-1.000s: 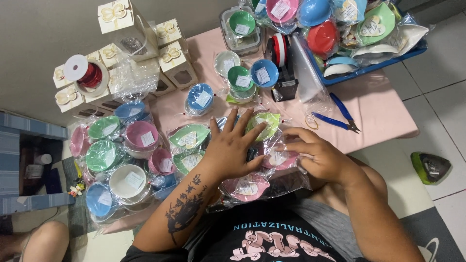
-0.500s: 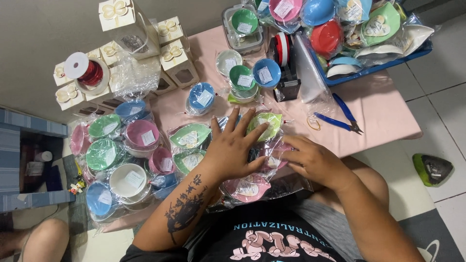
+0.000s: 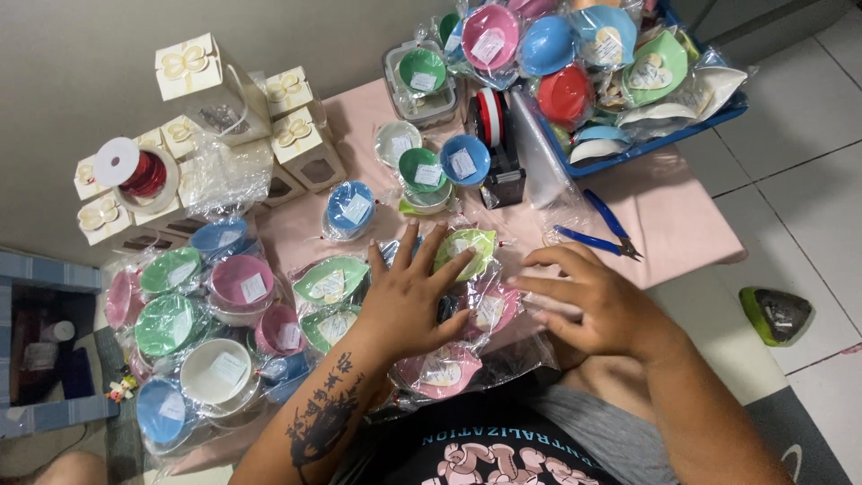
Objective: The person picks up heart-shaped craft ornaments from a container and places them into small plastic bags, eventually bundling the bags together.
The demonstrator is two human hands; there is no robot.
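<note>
My left hand (image 3: pixel 409 301) lies flat with fingers spread on a heap of cellophane-wrapped leaf-shaped dishes, its fingertips on a light green dish (image 3: pixel 468 244). My right hand (image 3: pixel 588 301) rests beside it, fingers curled over the clear wrapping at the heap's right side, next to a pink wrapped dish (image 3: pixel 492 310). Another pink dish (image 3: pixel 442 370) lies under my left wrist. Green leaf dishes (image 3: pixel 330 282) sit just left of the left hand. All this lies on a low pink table (image 3: pixel 669 211).
Blue-handled scissors (image 3: pixel 600 233) lie right of my hands. A tape dispenser (image 3: pixel 494 144) stands behind. A blue tray (image 3: pixel 646 135) holds wrapped bowls at top right. More wrapped bowls (image 3: pixel 215 310) pile at left. Cream gift boxes (image 3: pixel 193 81) and a red ribbon spool (image 3: pixel 135 171) stand at the back left.
My right hand has shifted slightly right and opened its fingers over the wrapping. The left hand stays pressed on the heap.
</note>
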